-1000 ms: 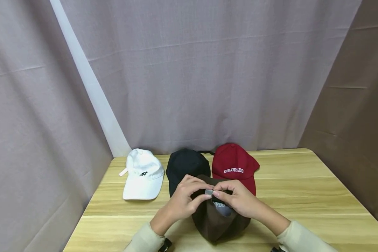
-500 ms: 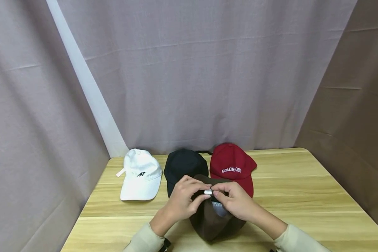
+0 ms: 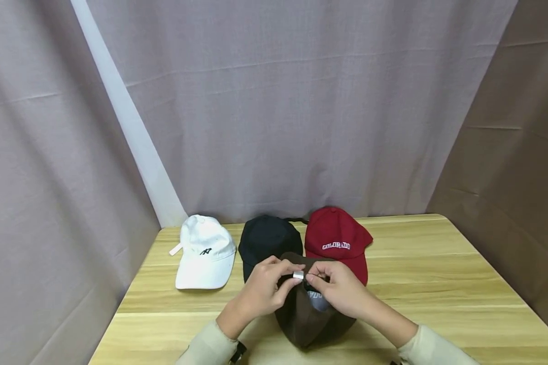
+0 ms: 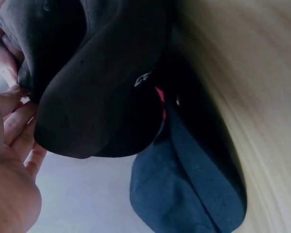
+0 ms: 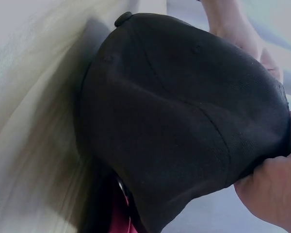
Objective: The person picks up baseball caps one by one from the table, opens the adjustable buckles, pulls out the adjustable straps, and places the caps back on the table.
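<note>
A dark brown cap [image 3: 308, 324] is held up at the near side of the table, crown toward the person. My left hand [image 3: 262, 289] pinches the small silver buckle [image 3: 298, 275] at its back strap between thumb and finger. Just right of the buckle, my right hand [image 3: 344, 291] pinches the strap area, though its fingertips partly hide the strap. In the left wrist view the cap's brim [image 4: 87, 114] faces the camera beside the left hand [image 4: 12, 170]. The right wrist view shows its rounded crown [image 5: 169, 107], with the right hand [image 5: 274, 189] at its edge.
Behind the brown cap lie a black cap [image 3: 270, 238] and a red cap [image 3: 338, 230] lettered COLORADO. A white cap [image 3: 205, 253] lies farther left. All are on a wooden table [image 3: 429, 284], with curtains [image 3: 278, 126] behind and at the sides.
The buckle and left fingertips have shifted slightly left, leaving a small gap to the right fingertips. The right fingers have curled more at the strap. The other caps stay put.
</note>
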Demonstrator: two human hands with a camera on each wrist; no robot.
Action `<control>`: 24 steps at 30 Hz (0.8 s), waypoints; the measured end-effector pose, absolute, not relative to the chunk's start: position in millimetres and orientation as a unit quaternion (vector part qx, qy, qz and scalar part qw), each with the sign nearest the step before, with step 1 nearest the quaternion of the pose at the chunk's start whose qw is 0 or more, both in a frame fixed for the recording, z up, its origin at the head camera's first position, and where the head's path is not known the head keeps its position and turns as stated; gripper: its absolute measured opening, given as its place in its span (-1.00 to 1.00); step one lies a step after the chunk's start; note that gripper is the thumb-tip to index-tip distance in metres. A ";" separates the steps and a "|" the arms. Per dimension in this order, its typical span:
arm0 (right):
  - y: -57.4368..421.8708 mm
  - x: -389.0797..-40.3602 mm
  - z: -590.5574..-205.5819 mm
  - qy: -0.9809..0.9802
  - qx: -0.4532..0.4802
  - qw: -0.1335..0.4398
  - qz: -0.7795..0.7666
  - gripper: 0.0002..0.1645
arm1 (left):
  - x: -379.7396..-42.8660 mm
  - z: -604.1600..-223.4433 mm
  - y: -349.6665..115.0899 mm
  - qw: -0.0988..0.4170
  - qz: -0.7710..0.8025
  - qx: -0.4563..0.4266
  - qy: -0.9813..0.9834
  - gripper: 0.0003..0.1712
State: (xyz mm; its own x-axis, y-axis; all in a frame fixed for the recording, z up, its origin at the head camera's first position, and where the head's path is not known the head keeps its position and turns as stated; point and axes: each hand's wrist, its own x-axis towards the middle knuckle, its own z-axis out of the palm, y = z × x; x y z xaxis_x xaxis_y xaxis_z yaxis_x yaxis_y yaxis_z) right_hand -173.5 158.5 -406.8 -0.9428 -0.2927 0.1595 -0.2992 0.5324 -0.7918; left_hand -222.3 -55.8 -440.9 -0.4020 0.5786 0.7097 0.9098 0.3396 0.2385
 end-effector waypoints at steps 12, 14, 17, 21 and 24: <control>167.2 -181.0 -410.3 -0.841 0.190 -0.010 0.506 -0.87 | -226.9 -448.4 -63.3 0.246 -0.343 -0.449 -0.788 -0.83; 171.2 -181.2 -411.7 -0.831 0.194 -0.009 0.522 -0.79 | -227.5 -448.6 -64.1 0.251 -0.344 -0.444 -0.788 -0.83; 182.1 -181.7 -415.5 -0.826 0.202 0.011 0.526 -0.67 | -227.8 -448.8 -64.4 0.261 -0.347 -0.434 -0.790 -0.82; 205.4 -182.5 -425.7 -0.842 0.201 0.029 0.500 -0.56 | -227.3 -448.9 -64.7 0.267 -0.356 -0.422 -0.790 -0.82; 226.3 -182.7 -438.1 -0.872 0.212 0.049 0.438 -0.58 | -227.1 -449.6 -64.6 0.265 -0.367 -0.417 -0.788 -0.82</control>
State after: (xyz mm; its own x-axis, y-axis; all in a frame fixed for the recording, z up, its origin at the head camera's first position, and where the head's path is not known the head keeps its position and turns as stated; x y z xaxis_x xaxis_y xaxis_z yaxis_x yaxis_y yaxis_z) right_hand -182.7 226.3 -438.1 -0.9051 -0.3270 0.2719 -0.4133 0.5258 -0.7435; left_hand -227.1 -64.6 -449.6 -0.5112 0.4626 0.7243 0.8521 0.3832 0.3566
